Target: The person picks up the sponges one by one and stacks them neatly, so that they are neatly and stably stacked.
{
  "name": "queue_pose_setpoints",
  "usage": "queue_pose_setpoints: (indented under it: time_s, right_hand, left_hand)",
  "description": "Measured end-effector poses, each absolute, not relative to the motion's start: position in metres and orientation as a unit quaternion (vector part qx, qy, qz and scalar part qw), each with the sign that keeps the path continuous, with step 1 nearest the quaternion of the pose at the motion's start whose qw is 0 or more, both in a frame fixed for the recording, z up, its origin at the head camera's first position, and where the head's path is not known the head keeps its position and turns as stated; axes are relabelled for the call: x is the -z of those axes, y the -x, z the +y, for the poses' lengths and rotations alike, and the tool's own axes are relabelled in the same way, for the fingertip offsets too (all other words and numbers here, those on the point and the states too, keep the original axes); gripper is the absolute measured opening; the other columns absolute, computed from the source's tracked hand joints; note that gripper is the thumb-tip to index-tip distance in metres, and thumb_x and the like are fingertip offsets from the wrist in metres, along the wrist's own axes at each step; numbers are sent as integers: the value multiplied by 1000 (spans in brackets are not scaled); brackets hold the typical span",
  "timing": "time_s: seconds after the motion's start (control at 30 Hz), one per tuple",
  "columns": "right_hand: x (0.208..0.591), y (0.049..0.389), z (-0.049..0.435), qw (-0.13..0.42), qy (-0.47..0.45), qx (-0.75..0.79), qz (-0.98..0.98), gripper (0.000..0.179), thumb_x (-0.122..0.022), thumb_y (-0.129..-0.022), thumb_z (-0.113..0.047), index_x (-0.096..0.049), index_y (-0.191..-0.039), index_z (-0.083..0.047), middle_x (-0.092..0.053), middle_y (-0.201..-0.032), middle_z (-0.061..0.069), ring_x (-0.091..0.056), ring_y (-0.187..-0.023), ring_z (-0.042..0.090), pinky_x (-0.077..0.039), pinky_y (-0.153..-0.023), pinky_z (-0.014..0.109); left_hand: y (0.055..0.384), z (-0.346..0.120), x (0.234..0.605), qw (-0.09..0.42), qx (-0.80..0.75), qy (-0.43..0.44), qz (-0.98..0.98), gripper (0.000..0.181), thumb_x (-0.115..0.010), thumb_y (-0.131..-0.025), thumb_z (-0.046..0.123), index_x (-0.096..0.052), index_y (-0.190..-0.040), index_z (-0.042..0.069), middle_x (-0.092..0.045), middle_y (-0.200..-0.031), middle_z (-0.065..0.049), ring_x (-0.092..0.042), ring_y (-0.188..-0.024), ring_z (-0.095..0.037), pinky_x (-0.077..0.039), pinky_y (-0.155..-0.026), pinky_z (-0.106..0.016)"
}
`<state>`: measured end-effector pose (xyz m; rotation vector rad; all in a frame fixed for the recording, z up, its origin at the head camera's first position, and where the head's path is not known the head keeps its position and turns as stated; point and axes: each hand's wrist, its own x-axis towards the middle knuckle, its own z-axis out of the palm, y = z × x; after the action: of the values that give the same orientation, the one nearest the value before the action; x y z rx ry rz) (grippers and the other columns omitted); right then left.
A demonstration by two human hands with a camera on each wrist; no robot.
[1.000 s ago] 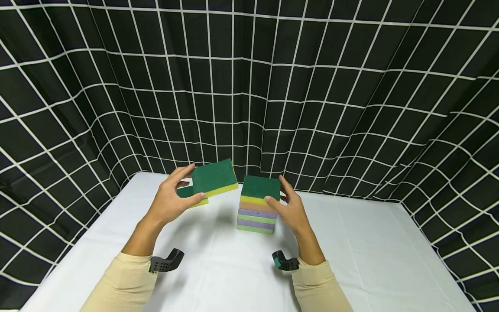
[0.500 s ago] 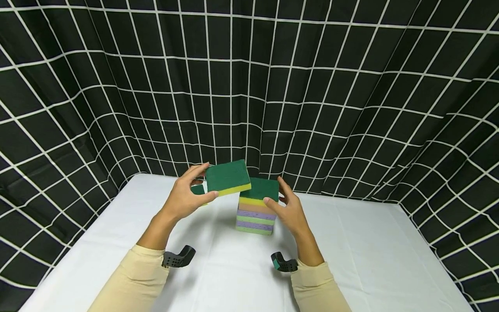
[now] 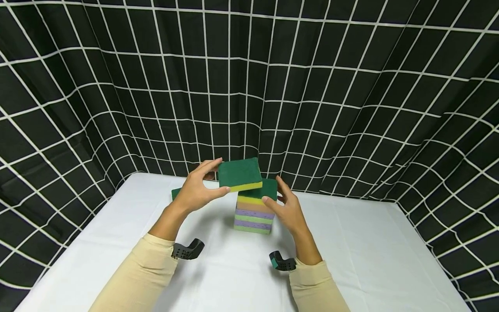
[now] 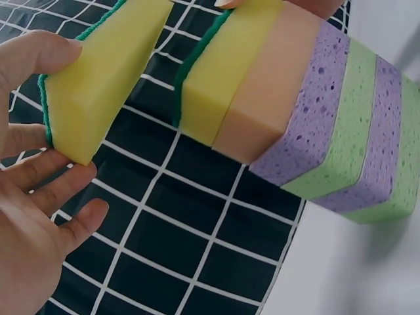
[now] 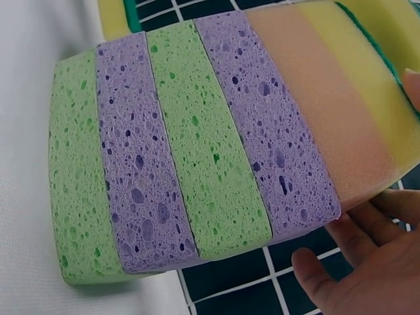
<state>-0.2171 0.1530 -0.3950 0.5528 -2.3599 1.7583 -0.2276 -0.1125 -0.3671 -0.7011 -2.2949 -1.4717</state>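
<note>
My left hand (image 3: pixel 196 188) pinches a yellow sponge with a green scouring side (image 3: pixel 239 172), thumb in front and fingers behind. It is held green side up, slightly tilted, and overlaps the top of a sponge stack (image 3: pixel 253 219) in the head view; a gap shows between them in the left wrist view. Light green and purple sponges (image 5: pixel 177 144) alternate at the stack's bottom. Over them lie an orange sponge (image 4: pixel 269 85) and a green-topped yellow sponge (image 4: pixel 220 72). My right hand (image 3: pixel 287 208) grips the stack's upper right end between thumb and fingers.
Another green-topped sponge (image 3: pixel 175 193) lies on the white tablecloth (image 3: pixel 362 251) to the left, partly hidden behind my left hand. A black curtain with white grid lines (image 3: pixel 249 86) stands behind the table and along its sides.
My left hand has carried its sponge rightward, from beside the stack to over its top left part. My right hand has stayed at the stack's right end.
</note>
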Motion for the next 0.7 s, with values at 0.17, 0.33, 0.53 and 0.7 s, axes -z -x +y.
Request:
queue_pose_setpoints:
  time_s: [0.17, 0.33, 0.53, 0.7]
  right_hand:
    - [394, 218, 152, 73, -187, -590, -782, 75, -67, -90, -12, -25, -150, 4, -34, -148, 21, -36, -132, 36, -31, -104, 55]
    - [394, 218, 152, 75, -188, -592, -780, 75, -67, -89, -11, -25, -149, 5, -35, -148, 21, -37, -132, 36, -33, -103, 52]
    - [394, 218, 152, 78, -186, -591, -781, 76, -67, -89, -11, -24, -149, 7, -37, -145, 25, -38, -131, 37, -33, -102, 53]
    - [394, 217, 152, 77, -183, -586, -785, 76, -67, -89, -11, -24, -149, 7, -38, -145, 25, -38, -131, 37, -33, -102, 55]
  left_hand:
    - [233, -107, 365, 157, 509, 250, -809, 73, -79, -77, 13, -46, -142, 4, -52, -130, -6, -48, -114, -23, -43, -94, -41]
    - [238, -103, 365, 143, 513, 260, -805, 73, -78, -78, 14, -46, -143, 6, -51, -133, -5, -48, -116, -22, -43, -95, -41]
    - [243, -97, 367, 123, 521, 269, -801, 73, -78, -79, 13, -45, -143, 5, -49, -136, -7, -48, -117, -24, -42, -96, -44]
    - [244, -93, 368, 108, 524, 266, -802, 72, -78, -79, 14, -45, -143, 6, -49, -135, -7, -47, -117, -25, -42, -96, -45]
